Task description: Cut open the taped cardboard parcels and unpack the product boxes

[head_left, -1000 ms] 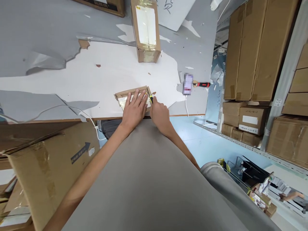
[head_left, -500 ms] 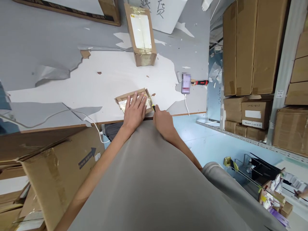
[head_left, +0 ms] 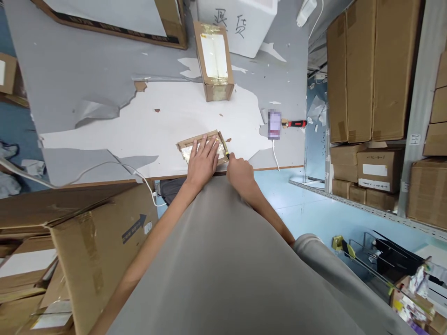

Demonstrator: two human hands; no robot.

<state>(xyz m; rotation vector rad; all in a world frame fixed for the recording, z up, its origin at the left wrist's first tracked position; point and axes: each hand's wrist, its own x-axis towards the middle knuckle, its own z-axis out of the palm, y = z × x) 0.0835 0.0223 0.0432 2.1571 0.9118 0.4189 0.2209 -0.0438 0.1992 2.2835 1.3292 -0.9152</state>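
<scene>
A small taped cardboard box [head_left: 185, 143] with a white label lies near the table's front edge. My left hand [head_left: 202, 163] rests flat on its top, fingers stretched out. In my right hand [head_left: 240, 174], closed in a fist, is a utility knife [head_left: 227, 155] with a yellow and black handle. The knife is at the right end of the box; how deep its tip goes I cannot tell. A larger taped box [head_left: 214, 56] stands beyond, on the table [head_left: 167, 95] with its torn grey covering.
To the right lie a phone [head_left: 274, 124] on a cable and a red-and-black handled tool [head_left: 296, 123]. A white foam box [head_left: 240, 28] and an open carton [head_left: 179, 28] stand at the back. A big carton [head_left: 115, 251] is at my left; shelved boxes [head_left: 359, 74] are at the right.
The camera view has shifted, so the scene sits further right and a little lower. My right hand with the knife has moved slightly away from me along the box's right end.
</scene>
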